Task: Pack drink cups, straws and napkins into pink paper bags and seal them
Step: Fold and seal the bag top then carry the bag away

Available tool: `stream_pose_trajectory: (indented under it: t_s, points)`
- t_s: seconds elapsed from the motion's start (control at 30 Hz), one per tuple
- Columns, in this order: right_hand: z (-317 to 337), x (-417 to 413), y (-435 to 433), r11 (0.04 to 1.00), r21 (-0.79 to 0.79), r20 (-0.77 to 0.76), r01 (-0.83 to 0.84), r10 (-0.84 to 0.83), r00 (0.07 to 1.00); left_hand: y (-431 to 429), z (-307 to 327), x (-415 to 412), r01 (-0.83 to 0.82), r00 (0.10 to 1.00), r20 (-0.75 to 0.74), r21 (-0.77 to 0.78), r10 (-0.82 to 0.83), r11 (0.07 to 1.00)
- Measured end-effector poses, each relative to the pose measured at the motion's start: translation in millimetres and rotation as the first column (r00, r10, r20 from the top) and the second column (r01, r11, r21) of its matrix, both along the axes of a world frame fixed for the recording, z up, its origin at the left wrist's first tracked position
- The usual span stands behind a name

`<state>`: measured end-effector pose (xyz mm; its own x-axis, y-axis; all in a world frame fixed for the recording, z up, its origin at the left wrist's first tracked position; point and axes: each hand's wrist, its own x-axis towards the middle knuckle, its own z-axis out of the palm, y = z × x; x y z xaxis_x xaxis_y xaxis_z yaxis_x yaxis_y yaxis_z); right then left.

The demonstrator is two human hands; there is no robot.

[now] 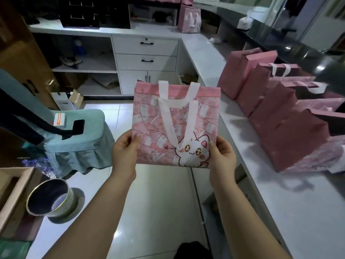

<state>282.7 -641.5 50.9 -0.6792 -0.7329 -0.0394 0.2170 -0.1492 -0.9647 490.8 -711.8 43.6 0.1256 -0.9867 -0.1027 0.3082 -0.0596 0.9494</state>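
I hold a flat, folded pink bag (173,126) with a white cat print and white handles upright in front of me, above the floor. My left hand (125,148) grips its lower left edge with the thumb on the front. Its lower right edge is pinched by my right hand (222,156). The handles hang down over the bag's front. On the white counter (291,212) to my right, several plain pink paper bags (291,135) stand in a row, some with white handles. No cups, straws or napkins show.
A teal-covered chair (78,135) stands at the left with a small white device and a dark strap on it. A round metal bin (50,199) and cardboard boxes (13,199) sit on the floor at lower left. White drawers (147,60) and shelves line the back wall.
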Motion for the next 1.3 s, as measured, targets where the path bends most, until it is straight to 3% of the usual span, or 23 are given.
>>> stream_pose_trajectory:
  t_s: [0.3,0.57,0.77,0.87,1.03,1.17,1.3]
  points:
    - [5,-70,-210,0.994,-0.069,0.004,-0.086,0.086,0.996,-184,14,-56,-0.072,0.996,-0.06,0.005,0.072,0.997]
    - [57,-123,-403,0.956,-0.162,-0.048,-0.245,0.241,0.969,-359,67,-99,-0.155,0.982,-0.108,-0.016,0.153,0.988]
    - [43,-151,-485,0.968,-0.099,-0.016,-0.232,0.232,0.973,-466,47,-119,-0.113,0.979,-0.165,0.074,0.124,0.991]
    - [32,-171,-525,0.986,-0.038,0.052,-0.162,0.164,0.985,-517,32,-141,-0.012,0.986,-0.165,0.09,0.027,0.996]
    - [41,-202,-597,0.991,0.087,-0.141,-0.102,0.114,0.983,-620,24,-184,0.156,0.978,-0.154,0.096,-0.141,0.983]
    - [61,-233,-660,0.998,-0.004,0.099,0.064,-0.063,0.993,-712,42,-230,0.231,0.967,-0.139,0.11,-0.215,0.967]
    - [95,-273,-700,0.961,-0.049,0.012,0.271,-0.271,0.962,-785,76,-310,0.295,0.954,-0.055,-0.01,-0.296,0.955]
